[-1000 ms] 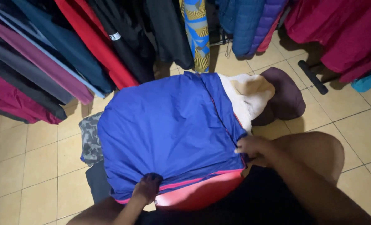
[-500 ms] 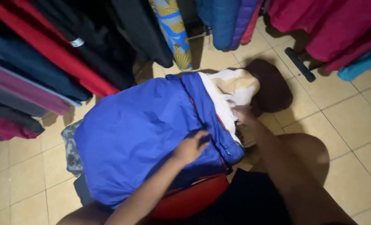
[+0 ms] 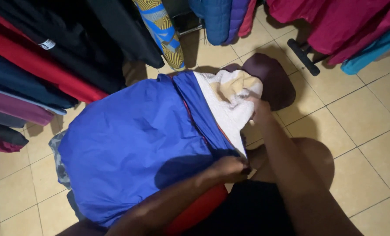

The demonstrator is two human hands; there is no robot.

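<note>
A blue jacket with a cream fleece lining and red trim lies spread over my lap and a pile of clothes. My left hand is closed on the jacket's lower front edge near the zip. My right hand reaches further out and grips the cream lining at the collar end. A dark maroon hood or cloth lies beyond the lining on the floor.
Hanging clothes crowd the left and top: red, black and navy garments, a yellow-and-blue patterned cloth, a blue puffer jacket, magenta garments. A black rack foot rests on the beige floor tiles. A grey patterned cloth pokes out at left.
My left hand moved from the jacket's bottom hem up and right to the front edge. My right hand slid along the edge out to the cream lining. The view shifted.
</note>
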